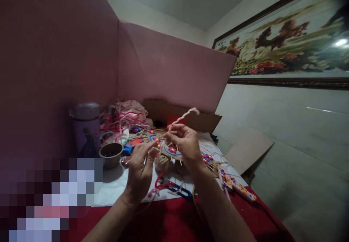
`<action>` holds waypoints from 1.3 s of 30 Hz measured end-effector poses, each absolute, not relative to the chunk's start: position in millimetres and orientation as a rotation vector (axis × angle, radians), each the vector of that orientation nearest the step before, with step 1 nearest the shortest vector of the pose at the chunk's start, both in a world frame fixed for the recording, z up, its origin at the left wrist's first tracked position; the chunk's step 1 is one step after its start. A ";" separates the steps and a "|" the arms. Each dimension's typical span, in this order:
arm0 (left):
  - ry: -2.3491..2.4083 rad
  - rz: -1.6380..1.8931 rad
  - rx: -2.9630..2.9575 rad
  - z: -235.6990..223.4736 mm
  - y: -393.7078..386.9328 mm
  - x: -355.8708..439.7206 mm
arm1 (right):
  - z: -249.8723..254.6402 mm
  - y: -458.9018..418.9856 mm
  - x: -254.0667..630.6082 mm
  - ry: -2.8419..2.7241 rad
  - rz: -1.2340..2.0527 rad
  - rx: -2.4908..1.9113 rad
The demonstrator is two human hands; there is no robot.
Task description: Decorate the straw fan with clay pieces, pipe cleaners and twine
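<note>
A cream twisted cord [181,119] rises from the fingertips of my right hand [185,143], which is closed in a pinch on it; its far end curls over. My left hand [140,167] is beside it, fingers stretched towards the right hand and thumb apart. Whether a thin strand touches its fingertips is unclear. Between and below both hands lies a straw-coloured woven piece [165,162] decorated with a blue line and a magenta-and-yellow flower [172,150]. Dark blue-handled scissors [183,191] lie in front of it, next to a red fuzzy strip [163,186].
To the left stand a dark cup [111,151] and a lidded purple canister [86,133]. Behind them is a heap of pink material [131,111]. Flower-patterned pieces [237,185] lie at the right table edge. Pink panels [169,63] enclose the left and back.
</note>
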State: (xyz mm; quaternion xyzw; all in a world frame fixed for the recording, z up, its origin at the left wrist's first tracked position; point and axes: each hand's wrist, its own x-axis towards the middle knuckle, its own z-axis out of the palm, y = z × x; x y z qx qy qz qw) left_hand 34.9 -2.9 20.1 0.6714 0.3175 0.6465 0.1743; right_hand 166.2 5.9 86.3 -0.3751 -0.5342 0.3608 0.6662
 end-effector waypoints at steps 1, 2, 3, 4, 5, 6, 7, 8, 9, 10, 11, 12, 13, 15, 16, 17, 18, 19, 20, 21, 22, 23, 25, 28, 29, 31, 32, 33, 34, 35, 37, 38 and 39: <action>0.832 1.744 1.849 20.9 -1.3 35.6 | 76.8 2.3 165.3 -1.176 0.850 -0.843; 0.769 1.640 1.776 21.2 0.2 36.6 | 68.2 0.6 164.6 -1.163 0.882 -0.836; 0.721 1.550 1.698 21.1 1.6 37.5 | 60.9 0.1 164.1 -1.151 0.899 -0.826; 0.691 1.481 1.622 20.7 2.7 38.4 | 54.8 0.5 163.8 -1.146 0.904 -0.818; 0.684 1.437 1.564 20.2 3.4 39.2 | 49.7 1.5 163.7 -1.144 0.901 -0.814; 0.693 1.405 1.530 19.6 3.7 39.9 | 45.7 2.7 163.8 -1.141 0.892 -0.809; 0.712 1.372 1.518 19.2 3.7 40.4 | 42.4 4.0 164.2 -1.135 0.878 -0.802; 0.726 1.334 1.525 18.7 3.2 40.9 | 39.8 5.2 165.0 -1.123 0.863 -0.791; 0.728 1.287 1.549 18.3 2.6 41.4 | 37.8 6.4 166.3 -1.101 0.845 -0.776; 0.720 1.239 1.586 17.9 1.8 42.0 | 36.3 7.6 168.0 -1.064 0.825 -0.759; 0.709 1.200 1.633 17.3 1.1 42.5 | 35.2 8.6 170.0 -1.011 0.803 -0.744; 0.703 1.174 1.690 16.6 0.5 43.1 | 34.6 9.6 172.3 -0.952 0.781 -0.735; 0.706 1.163 1.755 15.7 0.1 43.6 | 34.3 10.6 174.5 -0.895 0.760 -0.731; 0.733 1.156 1.881 13.8 0.0 44.5 | 34.5 12.1 178.1 -0.812 0.706 -0.731; 0.748 1.157 1.927 13.0 0.1 45.0 | 34.8 12.6 179.1 -0.788 0.670 -0.734; 0.757 1.162 1.958 12.3 0.3 45.7 | 35.1 12.8 179.4 -0.772 0.631 -0.739; 0.759 1.170 1.975 11.8 0.3 46.6 | 35.5 12.9 179.0 -0.756 0.590 -0.744; 0.758 1.181 1.982 11.6 0.2 47.6 | 35.8 12.9 178.2 -0.740 0.552 -0.747; 0.760 1.192 1.984 11.6 -0.2 48.6 | 36.1 12.7 177.3 -0.724 0.517 -0.748; 0.761 1.205 1.985 11.8 -0.8 49.6 | 36.5 12.4 176.8 -0.709 0.484 -0.747; 0.762 1.214 1.987 11.9 -1.6 50.3 | 37.1 12.1 177.0 -0.695 0.455 -0.740; 0.761 1.220 1.989 12.0 -2.4 50.6 | 37.9 11.8 178.5 -0.683 0.427 -0.729; 0.753 1.218 2.006 11.6 -3.7 49.5 | 40.7 11.4 186.2 -0.652 0.372 -0.699; 0.731 1.203 2.050 10.4 -3.5 44.5 | 46.3 10.8 205.1 -0.560 0.281 -0.643; 0.739 1.225 2.037 10.3 -2.8 42.5 | 48.0 10.4 210.4 -0.529 0.263 -0.628; 0.793 1.345 1.952 11.1 -1.6 39.6 | 49.8 9.0 214.5 -0.530 0.261 -0.612; 0.829 1.428 1.902 12.0 -1.2 38.9 | 49.7 8.0 212.5 -0.568 0.280 -0.617; 0.861 1.513 1.862 13.0 -1.0 38.6 | 49.1 6.7 207.9 -0.622 0.307 -0.625; 0.878 1.574 1.847 14.0 -1.1 38.9 | 48.0 5.4 201.3 -0.683 0.340 -0.635; 0.879 1.593 1.862 14.8 -1.4 39.6 | 46.7 4.0 193.7 -0.740 0.376 -0.638; 0.845 1.518 1.927 15.0 -2.1 41.6 | 43.9 1.7 178.9 -0.811 0.437 -0.638; 0.826 1.452 1.946 14.4 -2.4 42.7 | 42.8 1.0 173.3 -0.832 0.457 -0.634; 0.810 1.387 1.949 13.6 -2.6 43.7 | 42.0 0.6 169.6 -0.840 0.471 -0.627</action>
